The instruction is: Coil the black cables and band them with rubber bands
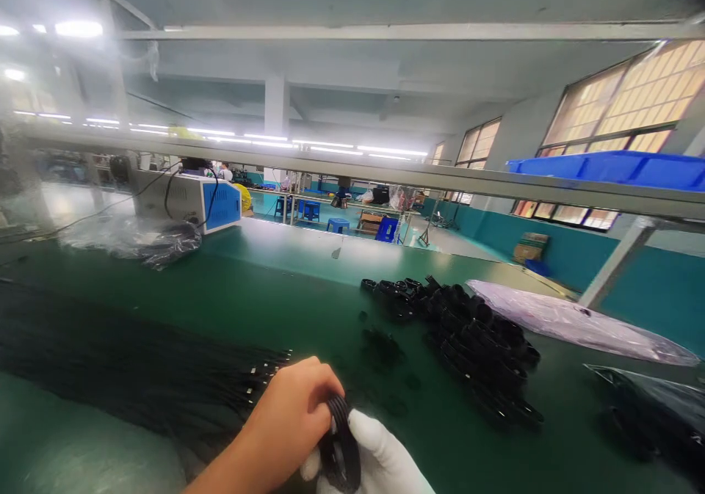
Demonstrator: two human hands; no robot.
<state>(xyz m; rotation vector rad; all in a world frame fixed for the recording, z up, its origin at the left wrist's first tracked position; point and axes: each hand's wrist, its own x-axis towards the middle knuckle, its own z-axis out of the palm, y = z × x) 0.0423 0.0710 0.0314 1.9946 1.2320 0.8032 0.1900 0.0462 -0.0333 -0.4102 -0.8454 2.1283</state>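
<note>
My bare left hand (286,424) is closed around a black coiled cable (340,446) at the bottom middle of the view. My right hand (377,461), in a white glove, holds the same coil from below and behind, fingers wrapped on it. Both hands are low over the green table (308,310). A long bundle of straight black cables (126,365) with metal plug ends lies to the left, its tips close to my left hand. A pile of coiled black cables (474,343) sits to the right, a little beyond my hands.
A clear plastic bag (578,321) lies at the right, another bag with dark parts (650,406) nearer. A grey and blue machine (190,200) stands at the back left beside crumpled plastic. An overhead rail (385,175) carries a blue bin (611,167).
</note>
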